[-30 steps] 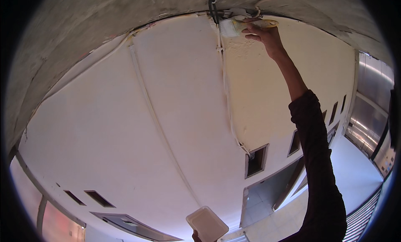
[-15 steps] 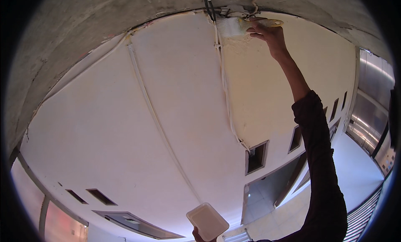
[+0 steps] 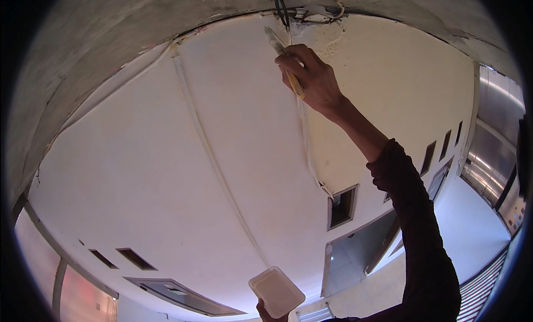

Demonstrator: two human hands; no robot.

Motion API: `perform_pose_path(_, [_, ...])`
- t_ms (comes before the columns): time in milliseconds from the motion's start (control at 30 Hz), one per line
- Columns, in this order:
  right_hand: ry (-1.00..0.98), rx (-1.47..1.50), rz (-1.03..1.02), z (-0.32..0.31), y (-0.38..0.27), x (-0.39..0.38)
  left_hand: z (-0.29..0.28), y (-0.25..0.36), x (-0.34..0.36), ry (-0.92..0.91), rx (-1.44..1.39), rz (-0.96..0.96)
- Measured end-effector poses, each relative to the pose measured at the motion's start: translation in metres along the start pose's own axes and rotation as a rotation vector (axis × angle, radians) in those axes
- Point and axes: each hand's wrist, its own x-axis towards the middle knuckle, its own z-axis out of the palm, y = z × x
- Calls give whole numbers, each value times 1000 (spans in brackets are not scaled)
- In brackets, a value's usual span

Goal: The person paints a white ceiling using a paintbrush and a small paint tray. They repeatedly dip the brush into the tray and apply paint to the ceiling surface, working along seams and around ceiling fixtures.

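Note:
High on the wall, my right hand [image 3: 312,77] is closed round the handle of a paintbrush [image 3: 296,86] with a yellowish grip. The brush is seen edge-on, its pale head pointing up and left, over the white part of the wall [image 3: 239,88] just left of the bundled cables. Whether the bristles touch the wall I cannot tell. At the bottom, my left hand [image 3: 266,312] grips a shallow white rectangular tray [image 3: 277,291] by its lower left side. Some of its fingers are hidden by the tray.
Pale cables [image 3: 306,147] run down between the white wall and a cream-yellow section [image 3: 377,94]. Black wires [image 3: 281,5] hang from the rough concrete ceiling [image 3: 139,22]. A white conduit [image 3: 208,144] crosses the wall. Small openings [image 3: 342,207] and a doorway [image 3: 355,252] lie lower.
My right hand has moved left and down from the top of the cream section, turning the brush from flat and sideways to edge-on and pointing up. The tray has barely moved.

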Motion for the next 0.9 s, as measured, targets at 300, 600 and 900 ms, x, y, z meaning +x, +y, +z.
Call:
perform_pose_path(300, [-36, -327, 63, 49, -33, 18, -15, -7, 1, 35, -102, -29])
perform_pose_path(600, [56, -294, -26, 56, -23, 31, -32, -8, 2, 84, -18, 72])
perform_pose_path(900, [59, -226, 13, 60, -6, 30, -17, -1, -8, 74, 46, 51])
